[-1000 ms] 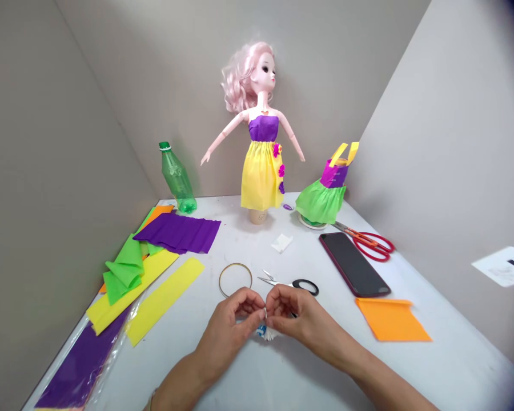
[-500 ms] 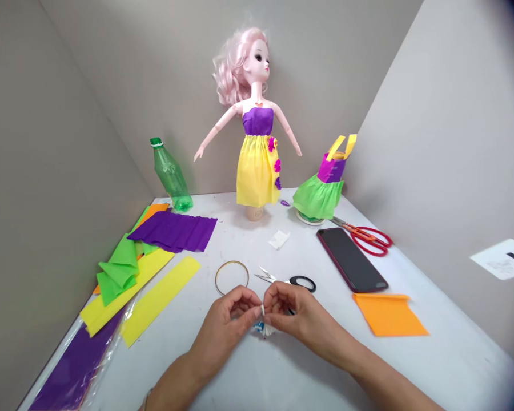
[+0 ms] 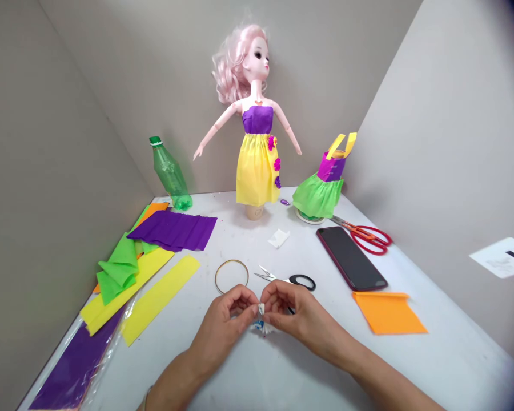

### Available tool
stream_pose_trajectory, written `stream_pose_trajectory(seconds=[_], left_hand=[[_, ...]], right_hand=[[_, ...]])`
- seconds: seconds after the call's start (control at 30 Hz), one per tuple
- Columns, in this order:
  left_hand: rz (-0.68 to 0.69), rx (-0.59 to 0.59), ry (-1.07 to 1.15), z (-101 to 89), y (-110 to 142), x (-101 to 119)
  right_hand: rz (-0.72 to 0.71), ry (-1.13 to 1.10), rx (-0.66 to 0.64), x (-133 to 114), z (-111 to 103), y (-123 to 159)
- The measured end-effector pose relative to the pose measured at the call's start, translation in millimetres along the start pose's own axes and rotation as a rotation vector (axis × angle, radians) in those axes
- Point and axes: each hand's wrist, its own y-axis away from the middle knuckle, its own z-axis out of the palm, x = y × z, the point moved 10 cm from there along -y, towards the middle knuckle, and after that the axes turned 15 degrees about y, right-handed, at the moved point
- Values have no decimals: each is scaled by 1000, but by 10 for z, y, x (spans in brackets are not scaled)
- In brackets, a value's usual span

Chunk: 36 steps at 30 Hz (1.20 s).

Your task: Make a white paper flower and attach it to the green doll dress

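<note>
Fingertips of my left hand [image 3: 236, 313] and my right hand [image 3: 288, 308] meet in front of me, both pinching a small white-and-blue piece [image 3: 262, 311]. Its top is white; below, a blue patch and frayed white strands hang between the hands. Most of it is hidden by my fingers, so its kind cannot be made out. Just beyond my right hand lie small scissors [image 3: 302, 281] with black handles, blades apart. A thin gold bangle [image 3: 216, 279] lies flat beyond my left hand.
At the back stands a pink-haired doll [image 3: 257, 171], between a green bottle [image 3: 171, 174] and a small green-skirted dress [image 3: 319, 194]. Crepe paper [image 3: 175, 231] lies left. A phone [image 3: 352, 260], red-handled scissors [image 3: 370, 238] and orange paper [image 3: 392, 314] lie right; a white scrap [image 3: 278, 238] lies mid-table.
My fingertips have parted slightly, and more of the white top shows between them. The view has shifted a little; the other things lie as before.
</note>
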Motion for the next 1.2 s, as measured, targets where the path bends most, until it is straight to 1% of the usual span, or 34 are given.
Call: stream_pose_trajectory(seconds=[0.23, 0.5, 0.73, 0.9, 1.2], left_hand=[[-10, -3, 6, 0, 8, -27], [5, 9, -23, -6, -11, -1], [11, -13, -36, 19, 11, 3], [19, -9, -50, 17, 13, 9], [20, -2, -60, 2, 14, -4]], right_hand=[[-19, 13, 10, -19, -17, 11], [-18, 44, 42, 7, -55, 2], [-29, 60, 40, -11, -52, 11], [-39, 87, 60, 9, -77, 3], [-12, 109, 53, 29, -87, 10]])
